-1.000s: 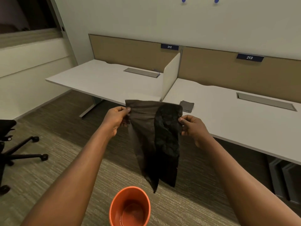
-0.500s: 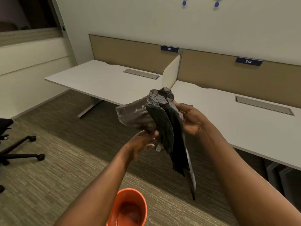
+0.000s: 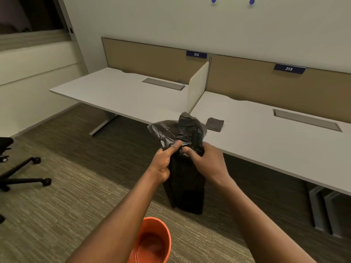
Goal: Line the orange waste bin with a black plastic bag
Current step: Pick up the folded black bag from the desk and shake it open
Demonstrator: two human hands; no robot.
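Both hands, left hand (image 3: 164, 162) and right hand (image 3: 206, 161), pinch the black bag (image 3: 185, 168); I judge its mouth unopened, needing spreading before the orange bin (image 3: 152, 242).

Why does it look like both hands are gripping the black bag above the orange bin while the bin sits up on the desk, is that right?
Not quite. In the head view both hands, left hand and right hand, do hold the black bag, but the orange bin stands on the carpet, not the desk.
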